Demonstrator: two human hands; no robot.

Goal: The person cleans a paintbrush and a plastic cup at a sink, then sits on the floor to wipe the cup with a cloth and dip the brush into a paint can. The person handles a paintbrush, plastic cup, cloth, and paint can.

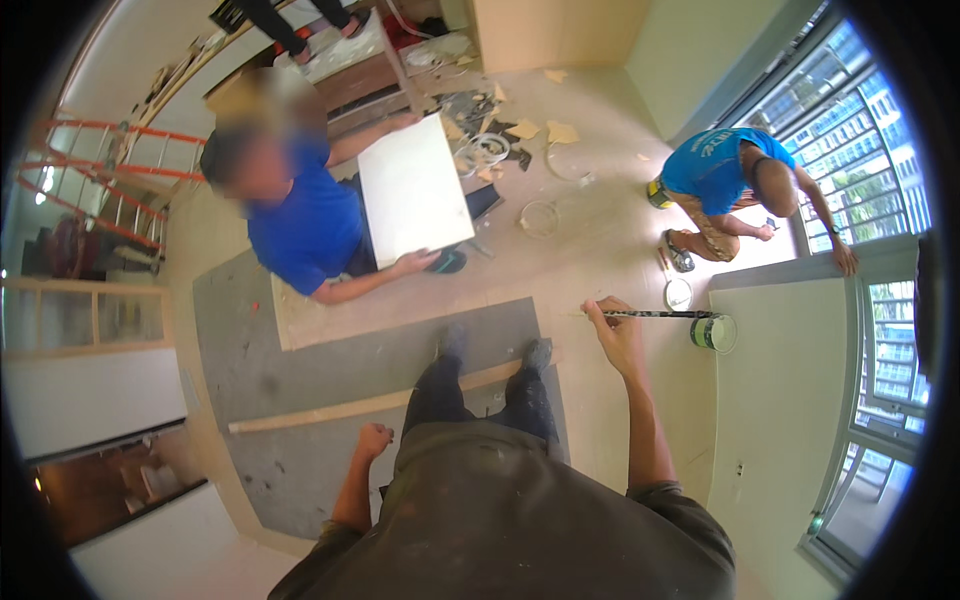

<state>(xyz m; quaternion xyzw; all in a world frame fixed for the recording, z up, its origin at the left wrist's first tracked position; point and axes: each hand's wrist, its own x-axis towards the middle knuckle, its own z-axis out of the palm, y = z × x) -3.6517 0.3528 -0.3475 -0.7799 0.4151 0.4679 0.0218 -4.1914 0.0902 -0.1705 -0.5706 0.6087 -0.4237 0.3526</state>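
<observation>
My right hand [612, 325] is raised in front of me and grips a long thin paintbrush [660, 314] by its dark handle, the brush reaching right to a small paint can [714, 332] resting on top of a pale partition wall [780, 400]. My left hand [374, 439] hangs by my hip as a closed fist with nothing in it. I stand with both feet on a grey floor sheet [330, 370], near a long wooden strip [370, 405] lying across it.
A person in a blue shirt [300, 220] crouches ahead holding a white panel [413, 190]. Another person in a light blue shirt [725, 170] squats by the window at right. Scraps litter the floor beyond. An orange ladder [110, 170] stands left, cabinets lower left.
</observation>
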